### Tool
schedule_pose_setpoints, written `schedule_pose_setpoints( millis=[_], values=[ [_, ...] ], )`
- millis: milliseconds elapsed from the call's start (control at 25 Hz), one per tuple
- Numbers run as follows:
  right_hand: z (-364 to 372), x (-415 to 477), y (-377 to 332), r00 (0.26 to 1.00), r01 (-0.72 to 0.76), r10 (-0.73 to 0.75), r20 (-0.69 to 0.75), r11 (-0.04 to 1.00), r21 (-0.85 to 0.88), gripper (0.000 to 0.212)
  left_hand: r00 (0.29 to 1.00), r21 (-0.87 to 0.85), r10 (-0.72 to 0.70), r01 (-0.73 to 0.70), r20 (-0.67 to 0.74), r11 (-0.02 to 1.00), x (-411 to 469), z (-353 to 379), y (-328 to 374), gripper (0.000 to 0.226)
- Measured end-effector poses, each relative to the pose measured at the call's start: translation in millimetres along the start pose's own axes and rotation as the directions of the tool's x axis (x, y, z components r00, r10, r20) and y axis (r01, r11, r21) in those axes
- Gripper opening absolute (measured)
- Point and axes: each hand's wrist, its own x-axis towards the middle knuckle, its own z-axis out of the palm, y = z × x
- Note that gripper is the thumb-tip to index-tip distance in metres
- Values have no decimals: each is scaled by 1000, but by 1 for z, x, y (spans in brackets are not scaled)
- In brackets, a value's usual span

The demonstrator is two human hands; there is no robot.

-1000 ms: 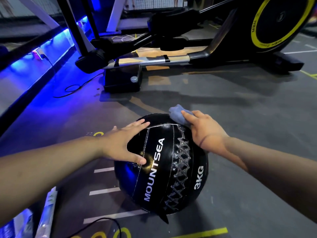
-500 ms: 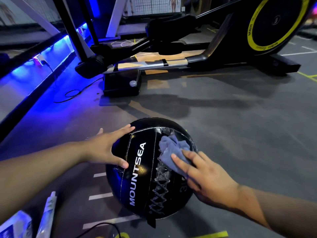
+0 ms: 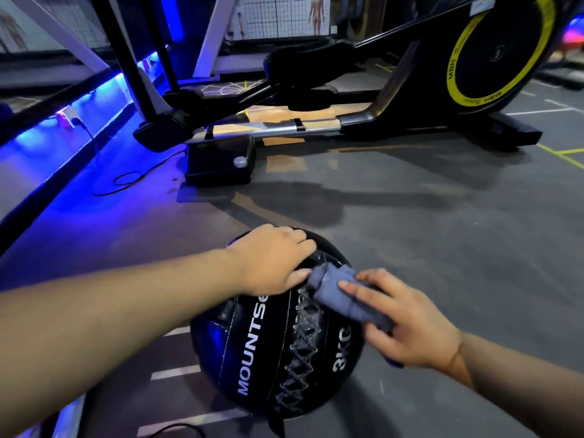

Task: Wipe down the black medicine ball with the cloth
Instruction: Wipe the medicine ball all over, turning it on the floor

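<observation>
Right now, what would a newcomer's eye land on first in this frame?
The black medicine ball low in the centre, lettered MOUNTSEA and 3KG, stands out first. The left hand rests on its top and the right hand holds a grey-blue cloth against its laced seam. Behind, on the grey floor, stands an elliptical trainer with a yellow-ringed flywheel at upper right, and a blue light strip glows along the left.
</observation>
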Motion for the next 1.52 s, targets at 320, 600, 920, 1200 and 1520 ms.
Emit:
schedule_pose_setpoints(
  millis=[320,600,920,1200,1520],
  values=[
    [-13,2,32,777,-503,553,-301,833,232,48,937,84,136,-171,321,982,56,9,-3,37],
    [-22,11,26,668,-591,710,-225,689,420,49,891,122,238,-305,386,945,65,2,-13,43],
    [-40,12,37,580,-617,780,-235,609,498,46,837,68,547,-545,-17,836,38,-20,-39,39],
    [-43,22,31,670,-589,712,-210,682,434,53,882,48,416,-416,-219,908,-30,-6,-62,15],
    [-10,12,4,898,-411,417,-143,909,73,57,855,-632,-353,519,380,575,-52,15,-26,100]
  ],
)
